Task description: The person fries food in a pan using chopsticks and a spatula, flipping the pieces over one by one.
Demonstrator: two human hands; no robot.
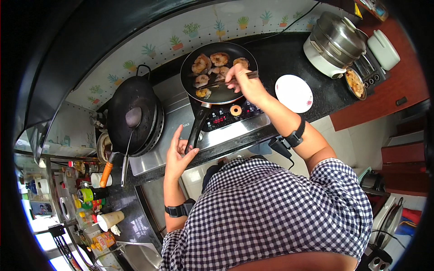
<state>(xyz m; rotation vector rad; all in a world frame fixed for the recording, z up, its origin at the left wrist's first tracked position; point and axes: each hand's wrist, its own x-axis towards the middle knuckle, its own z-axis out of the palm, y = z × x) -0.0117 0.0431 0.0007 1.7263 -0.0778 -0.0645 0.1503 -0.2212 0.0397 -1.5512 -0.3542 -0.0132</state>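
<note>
A black frying pan (pixel 234 95) sits on the induction cooktop (pixel 217 123), whose red display is lit. Several browned, fried slices (pixel 219 59), possibly fish, lie in it. My right hand (pixel 242 79) is over the pan, holding dark chopsticks (pixel 251 75) that point left and down towards the food. Their tips are close to a small yellowish piece (pixel 203 93) at the pan's near left. At the end of the black pan handle (pixel 198 127), my left hand (pixel 179 154) has its thumb and bent fingers loosely about it, index finger stretched out.
Right of the cooktop is a white plate (pixel 293 93). Beyond it stand an electric steamer (pixel 334 44) and a bowl of food (pixel 355 84). A black wok (pixel 132 101) with a ladle (pixel 133 117) stands left; bottles (pixel 90 194) and a sink (pixel 140 255) are lower left.
</note>
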